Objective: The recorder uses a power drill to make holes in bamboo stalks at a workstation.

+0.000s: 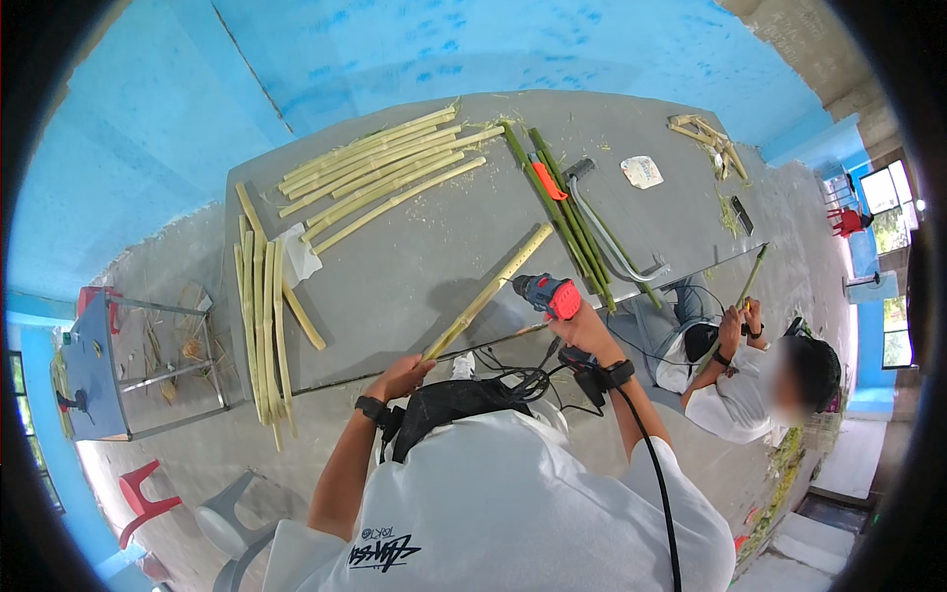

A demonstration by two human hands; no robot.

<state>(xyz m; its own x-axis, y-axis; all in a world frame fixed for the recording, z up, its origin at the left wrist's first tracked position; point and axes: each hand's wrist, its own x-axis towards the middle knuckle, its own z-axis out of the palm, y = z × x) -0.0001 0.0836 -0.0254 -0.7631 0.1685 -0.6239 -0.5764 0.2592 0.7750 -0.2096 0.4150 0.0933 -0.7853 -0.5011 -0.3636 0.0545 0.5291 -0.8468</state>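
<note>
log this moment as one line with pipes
left hand: holds pale pole | right hand: grips drill | drill tip: at pole, contact unclear | nearby: green poles

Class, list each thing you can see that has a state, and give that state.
Left hand: closed around the near end of the drilled-at stalk
Right hand: closed on the drill
Drill: held, bit pointing at the stalk; spinning or not, unclear
Pale stalk: held, slanting over the table
Green stalks: lying lengthwise together
Co-worker's stalk: held, raised
</note>
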